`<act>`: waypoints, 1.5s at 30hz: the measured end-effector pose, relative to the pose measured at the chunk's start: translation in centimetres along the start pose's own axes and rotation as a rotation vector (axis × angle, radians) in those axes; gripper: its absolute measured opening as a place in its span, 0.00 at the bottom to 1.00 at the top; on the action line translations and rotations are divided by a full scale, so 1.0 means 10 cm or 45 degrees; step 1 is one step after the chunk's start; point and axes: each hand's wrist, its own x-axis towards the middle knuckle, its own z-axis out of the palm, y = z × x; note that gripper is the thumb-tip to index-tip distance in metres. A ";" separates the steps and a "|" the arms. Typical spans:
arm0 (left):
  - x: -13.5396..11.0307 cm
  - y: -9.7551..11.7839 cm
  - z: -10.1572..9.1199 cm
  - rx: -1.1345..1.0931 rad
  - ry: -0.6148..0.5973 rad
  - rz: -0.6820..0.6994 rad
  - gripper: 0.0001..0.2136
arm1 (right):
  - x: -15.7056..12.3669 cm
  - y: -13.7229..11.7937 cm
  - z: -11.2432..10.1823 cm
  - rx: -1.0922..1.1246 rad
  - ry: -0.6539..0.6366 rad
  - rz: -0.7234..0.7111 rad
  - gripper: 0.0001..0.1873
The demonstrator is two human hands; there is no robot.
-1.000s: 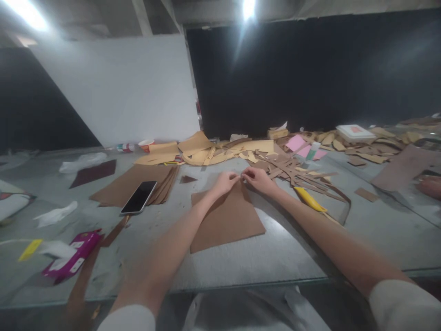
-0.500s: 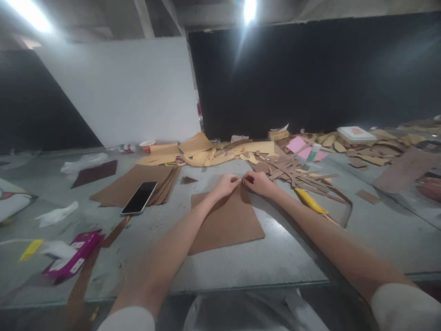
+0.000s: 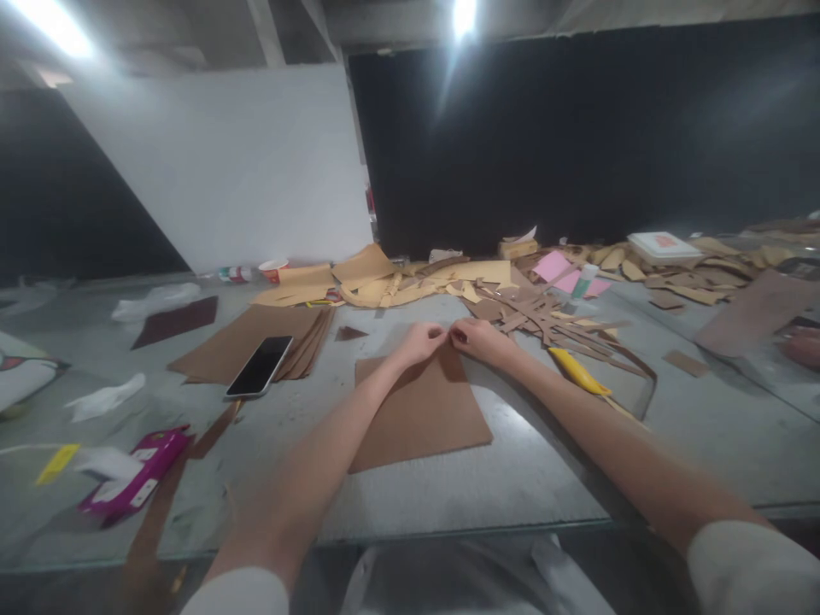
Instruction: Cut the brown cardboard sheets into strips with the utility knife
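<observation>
The brown sheet (image 3: pixel 429 418) lies beneath the left hand (image 3: pixel 419 343) and stretches toward the wearer, its far part reaching the right hand (image 3: pixel 479 340). Both hands' fingertips meet, curled inward; whether they pinch its edge, I cannot tell.

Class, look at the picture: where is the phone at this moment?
In the head view, the phone lies left of the person's left hand, overlapping the near edge of the stack of brown sheets.
</observation>
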 end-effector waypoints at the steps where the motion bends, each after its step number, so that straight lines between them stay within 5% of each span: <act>1: 0.00 0.00 -0.01 -0.007 0.000 0.004 0.17 | 0.00 0.00 0.00 -0.021 -0.005 -0.016 0.08; 5: -0.02 0.04 -0.01 0.002 -0.057 0.015 0.17 | 0.03 0.04 -0.04 -0.028 -0.016 -0.024 0.07; 8: -0.03 0.06 -0.01 0.022 -0.084 0.003 0.16 | 0.05 0.12 -0.10 0.072 0.071 0.158 0.07; 12: -0.01 0.03 -0.05 0.022 0.063 -0.055 0.14 | 0.01 0.11 -0.19 0.524 -0.051 0.343 0.17; 15: 0.03 0.06 -0.16 0.025 0.186 -0.057 0.15 | -0.03 -0.02 -0.22 0.811 -0.248 0.310 0.28; 18: 0.08 0.18 -0.31 0.023 0.307 0.028 0.16 | -0.02 -0.18 -0.23 0.905 -0.277 0.254 0.30; 20: 0.11 0.27 -0.44 0.008 0.444 0.104 0.18 | 0.02 -0.24 -0.23 1.005 -0.205 0.259 0.29; 24: 0.07 0.31 -0.80 0.034 1.147 0.223 0.25 | 0.13 -0.25 -0.27 1.158 0.221 0.295 0.26; 26: -0.01 0.26 -0.96 -0.040 1.345 0.175 0.29 | 0.18 -0.22 -0.29 1.184 0.451 0.305 0.24; 28: -0.10 0.22 -1.05 -0.162 1.273 0.150 0.32 | 0.21 -0.19 -0.31 1.225 0.610 0.309 0.25; 32: -0.30 0.25 -1.00 -0.361 0.859 0.100 0.30 | 0.22 -0.16 -0.32 1.258 0.724 0.313 0.26; 45: -0.59 0.13 -0.75 -0.434 0.837 -0.059 0.27 | 0.17 -0.18 -0.21 1.235 0.772 0.240 0.29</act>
